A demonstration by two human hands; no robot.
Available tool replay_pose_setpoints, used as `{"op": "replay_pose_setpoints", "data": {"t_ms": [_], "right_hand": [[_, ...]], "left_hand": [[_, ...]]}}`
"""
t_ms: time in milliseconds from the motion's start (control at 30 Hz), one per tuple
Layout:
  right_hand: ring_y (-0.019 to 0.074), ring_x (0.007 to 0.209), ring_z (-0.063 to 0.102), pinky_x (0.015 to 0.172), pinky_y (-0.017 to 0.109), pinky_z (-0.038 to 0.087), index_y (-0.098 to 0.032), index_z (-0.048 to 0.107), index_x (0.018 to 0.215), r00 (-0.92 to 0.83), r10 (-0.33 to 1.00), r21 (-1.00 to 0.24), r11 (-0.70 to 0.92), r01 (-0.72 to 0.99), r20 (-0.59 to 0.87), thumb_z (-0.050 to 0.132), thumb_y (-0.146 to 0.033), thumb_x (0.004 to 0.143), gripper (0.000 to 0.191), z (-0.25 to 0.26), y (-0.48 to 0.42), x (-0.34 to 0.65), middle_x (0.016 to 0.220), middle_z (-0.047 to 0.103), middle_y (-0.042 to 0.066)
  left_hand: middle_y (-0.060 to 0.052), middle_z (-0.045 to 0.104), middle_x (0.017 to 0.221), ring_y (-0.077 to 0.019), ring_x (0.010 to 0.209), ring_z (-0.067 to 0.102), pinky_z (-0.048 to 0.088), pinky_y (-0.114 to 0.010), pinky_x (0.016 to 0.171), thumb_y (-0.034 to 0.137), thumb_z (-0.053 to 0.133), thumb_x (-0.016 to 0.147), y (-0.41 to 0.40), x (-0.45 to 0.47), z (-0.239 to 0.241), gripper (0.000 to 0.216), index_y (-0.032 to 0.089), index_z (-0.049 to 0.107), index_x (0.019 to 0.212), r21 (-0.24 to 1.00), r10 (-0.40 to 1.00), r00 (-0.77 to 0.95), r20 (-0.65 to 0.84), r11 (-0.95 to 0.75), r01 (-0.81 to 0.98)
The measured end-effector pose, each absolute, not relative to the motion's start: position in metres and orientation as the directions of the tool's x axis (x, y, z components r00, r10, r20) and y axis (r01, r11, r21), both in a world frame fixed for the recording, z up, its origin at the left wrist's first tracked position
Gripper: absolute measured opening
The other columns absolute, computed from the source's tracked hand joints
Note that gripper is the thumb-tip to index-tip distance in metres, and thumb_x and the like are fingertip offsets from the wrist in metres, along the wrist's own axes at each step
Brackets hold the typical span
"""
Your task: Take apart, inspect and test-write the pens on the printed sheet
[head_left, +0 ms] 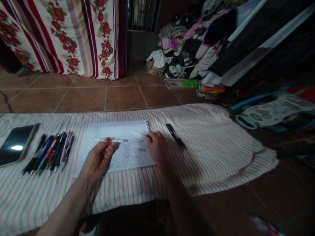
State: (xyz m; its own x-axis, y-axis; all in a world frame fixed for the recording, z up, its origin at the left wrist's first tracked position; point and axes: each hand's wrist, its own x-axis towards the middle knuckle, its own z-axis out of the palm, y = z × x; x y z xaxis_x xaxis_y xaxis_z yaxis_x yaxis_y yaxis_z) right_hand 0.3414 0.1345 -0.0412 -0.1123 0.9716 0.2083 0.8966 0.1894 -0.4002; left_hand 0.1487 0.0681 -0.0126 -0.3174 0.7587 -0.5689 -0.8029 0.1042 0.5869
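Note:
Over the open spiral notebook (115,127), my left hand (99,159) pinches a slim white and red pen (118,140) held level, its tip end pointing right. My right hand (157,147) is closed on a thin pale stick (137,133) that sticks out leftward over the page; whether it is a refill or another pen part I cannot tell. The page carries faint lines and writing. A black pen (175,135) lies just right of the notebook, near my right hand. The two hands are apart.
A row of several pens (55,152) lies on the striped cloth (221,141) at left, beside a dark-screened tablet or phone (16,144). Beyond the tiled floor (120,95) stand a floral curtain (73,39) and a heap of clothes (189,46). A toy-like panel (273,111) sits at right.

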Motion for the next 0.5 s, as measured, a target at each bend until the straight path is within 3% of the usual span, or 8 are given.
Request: {"op": "replay_pose_setpoints", "data": {"t_ms": [333,500], "right_hand": [[0.0189,0.083,0.059,0.074,0.028,0.039,-0.016,0.061,0.091,-0.052,0.956,-0.478,0.19,0.857,0.288,0.046,-0.019,0.083,0.018,-0.0355,0.1349,0.3429,0.087,0.065,0.008],[0.0168,0.072,0.06,0.067,0.027,0.042,-0.017,0.062,0.089,0.027,0.964,-0.746,0.186,0.64,0.265,0.046,-0.025,0.079,0.021,-0.0313,0.1407,0.3462,0.082,0.067,0.006]], "left_hand": [[-0.004,0.061,0.071,-0.0069,0.06,0.063,0.054,-0.011,0.057,0.001,0.044,0.084,0.0672,0.1455,-0.0131,0.02,0.007,0.06,0.075,0.578,0.765,-0.323,-0.557,0.077,-0.813],[-0.004,0.062,0.07,-0.0077,0.062,0.064,0.055,-0.012,0.059,0.001,0.044,0.084,0.0688,0.1462,-0.0113,0.021,0.007,0.06,0.073,0.579,0.749,-0.352,-0.561,0.052,-0.813]]}}
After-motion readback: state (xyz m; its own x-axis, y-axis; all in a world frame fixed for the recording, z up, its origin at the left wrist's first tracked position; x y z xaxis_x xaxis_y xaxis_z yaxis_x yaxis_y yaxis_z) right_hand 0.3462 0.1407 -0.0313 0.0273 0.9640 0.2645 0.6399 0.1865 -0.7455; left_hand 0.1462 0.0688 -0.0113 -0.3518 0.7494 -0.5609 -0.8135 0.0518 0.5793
